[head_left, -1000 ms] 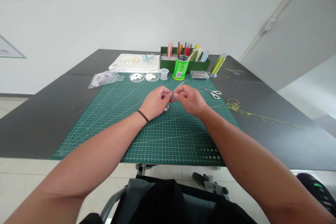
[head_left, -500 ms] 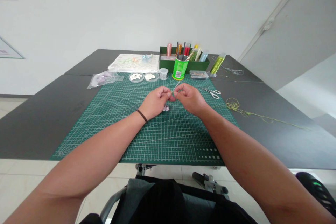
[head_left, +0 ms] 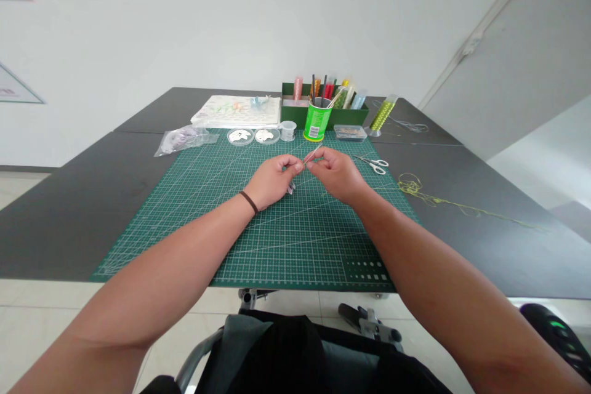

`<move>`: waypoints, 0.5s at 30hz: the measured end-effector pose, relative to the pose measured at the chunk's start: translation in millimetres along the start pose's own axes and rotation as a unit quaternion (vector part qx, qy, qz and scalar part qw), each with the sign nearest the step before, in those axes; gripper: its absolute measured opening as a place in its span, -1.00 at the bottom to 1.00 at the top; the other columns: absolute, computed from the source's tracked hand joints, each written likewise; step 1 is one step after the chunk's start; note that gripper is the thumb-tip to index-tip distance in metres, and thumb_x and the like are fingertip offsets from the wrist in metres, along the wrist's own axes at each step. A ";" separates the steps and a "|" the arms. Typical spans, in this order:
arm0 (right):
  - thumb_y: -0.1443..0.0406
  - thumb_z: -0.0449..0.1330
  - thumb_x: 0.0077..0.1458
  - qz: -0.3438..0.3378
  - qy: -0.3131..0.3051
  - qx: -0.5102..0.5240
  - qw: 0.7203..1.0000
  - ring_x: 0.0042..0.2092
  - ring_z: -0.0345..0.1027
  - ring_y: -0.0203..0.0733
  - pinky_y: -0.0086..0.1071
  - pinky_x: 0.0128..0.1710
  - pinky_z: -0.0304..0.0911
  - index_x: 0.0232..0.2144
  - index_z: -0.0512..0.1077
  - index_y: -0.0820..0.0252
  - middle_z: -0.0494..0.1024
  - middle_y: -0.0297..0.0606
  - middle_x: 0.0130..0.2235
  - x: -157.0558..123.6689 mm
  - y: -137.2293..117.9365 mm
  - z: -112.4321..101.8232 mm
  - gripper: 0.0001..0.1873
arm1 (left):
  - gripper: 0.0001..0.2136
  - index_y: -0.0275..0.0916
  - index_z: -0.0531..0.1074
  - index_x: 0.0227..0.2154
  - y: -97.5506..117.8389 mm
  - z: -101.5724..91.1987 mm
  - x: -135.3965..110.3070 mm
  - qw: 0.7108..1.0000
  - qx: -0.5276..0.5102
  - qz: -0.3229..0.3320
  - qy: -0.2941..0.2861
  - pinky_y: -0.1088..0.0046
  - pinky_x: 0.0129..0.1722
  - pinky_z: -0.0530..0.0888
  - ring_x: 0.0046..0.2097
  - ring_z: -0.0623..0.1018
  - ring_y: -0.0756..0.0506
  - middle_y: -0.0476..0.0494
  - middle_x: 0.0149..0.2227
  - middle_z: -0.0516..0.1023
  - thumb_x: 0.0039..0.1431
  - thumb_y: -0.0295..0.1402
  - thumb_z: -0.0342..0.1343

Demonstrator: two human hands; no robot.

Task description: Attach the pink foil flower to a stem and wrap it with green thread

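Green can: a white label panel (head_left: 314, 131) sits low on its side, with printing too small to read.
Green cutting mat (head_left: 277, 252): printed grid lines run across it, with rows of small squares near one corner; any numerals are too small to read.
Wall poster (head_left: 12, 87): faint marks, cut off by the view, unreadable.
Readable text: none.

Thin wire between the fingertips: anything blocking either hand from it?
Nothing visible. The thin wire sits pinched where the left hand and right hand meet, with nothing between them. A small pale piece shows below the left hand, clear of the pinch.
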State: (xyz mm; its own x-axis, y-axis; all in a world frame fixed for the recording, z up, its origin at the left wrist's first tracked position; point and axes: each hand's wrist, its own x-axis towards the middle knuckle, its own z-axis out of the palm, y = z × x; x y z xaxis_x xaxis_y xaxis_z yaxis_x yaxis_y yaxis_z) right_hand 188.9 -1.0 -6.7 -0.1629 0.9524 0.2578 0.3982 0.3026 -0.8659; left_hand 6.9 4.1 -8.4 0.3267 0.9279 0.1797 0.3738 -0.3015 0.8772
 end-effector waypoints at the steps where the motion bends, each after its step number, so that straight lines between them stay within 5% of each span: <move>1: 0.28 0.19 0.15 0.002 0.002 0.002 1.000 -0.62 -0.15 -0.40 -0.43 -0.60 -0.16 -0.30 0.45 0.17 0.08 -0.61 -0.69 -0.2 -0.8 -0.1 -0.91 | -0.81 -0.22 0.53 -0.32 -0.1 0.1 -0.1 1.000 -0.012 -0.003 -0.003 0.46 -0.36 0.38 -0.45 0.41 0.02 0.01 -0.43 0.50 0.30 -0.24 0.10; 15: 0.24 0.25 0.11 0.021 0.000 0.055 0.998 -0.62 -0.14 -0.42 -0.44 -0.62 -0.20 -0.31 0.49 0.18 0.13 -0.57 -0.68 1.2 -1.9 -1.0 -0.87 | -0.79 -0.25 0.46 -0.45 4.2 -0.9 0.2 0.991 -0.126 -0.028 -0.042 0.49 -0.37 0.35 -0.42 0.35 0.03 -0.02 -0.42 0.50 0.27 -0.28 0.10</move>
State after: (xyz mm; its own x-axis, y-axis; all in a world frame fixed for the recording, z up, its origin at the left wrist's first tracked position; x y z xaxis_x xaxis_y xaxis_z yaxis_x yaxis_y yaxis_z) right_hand 188.8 -0.3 -4.3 -0.1478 0.9642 0.2200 0.3030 0.2559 -0.9180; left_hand 7.8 3.2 -4.3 0.3870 0.9166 0.1000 0.1674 -0.1765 0.9700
